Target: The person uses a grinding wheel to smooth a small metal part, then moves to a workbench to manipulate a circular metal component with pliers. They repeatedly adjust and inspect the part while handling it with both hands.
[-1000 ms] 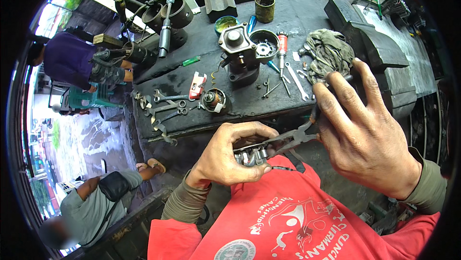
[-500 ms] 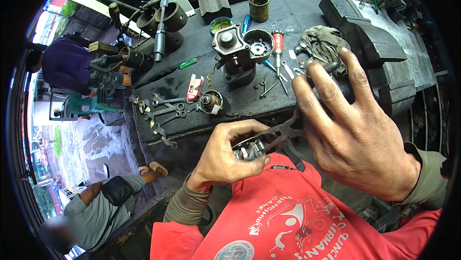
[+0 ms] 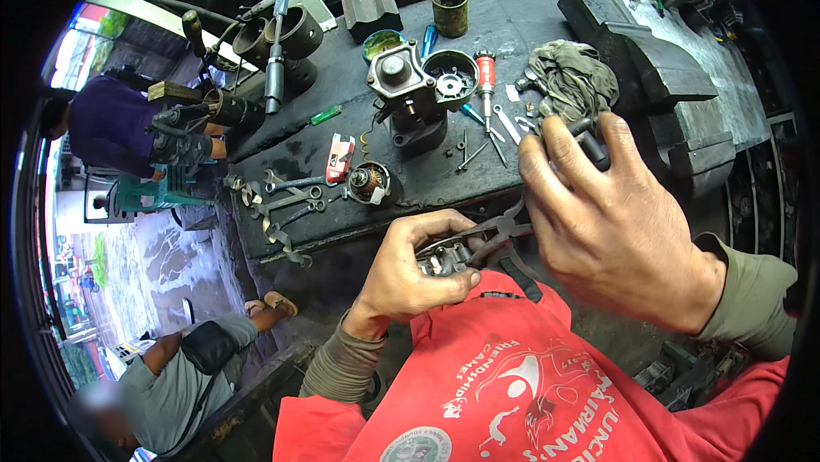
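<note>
My left hand (image 3: 400, 278) is closed around a small roundish metal part (image 3: 446, 260) with silvery pieces on its face, in front of my red shirt. Fingers and thumb cover much of its rim. In my right hand (image 3: 619, 231) is a pair of pliers (image 3: 511, 221), gripped with the fingers bent over the handles. One dark handle end sticks out near the fingertips. The jaws point left and reach the metal part beside my left thumb; whether they bite on it, I cannot tell.
On the dark bench stand a motor housing (image 3: 400, 78), a copper-wound part (image 3: 369, 182) and a rusty can (image 3: 450, 14). Wrenches (image 3: 295, 197), a red-handled screwdriver (image 3: 485, 73) and a rag (image 3: 574, 78) lie around. A vise (image 3: 653, 65) is at right. Two people are at left.
The fingers of my right hand have closed further over the pliers' handles, and a handle end shows more clearly. The left hand keeps its hold. The view has shifted slightly.
</note>
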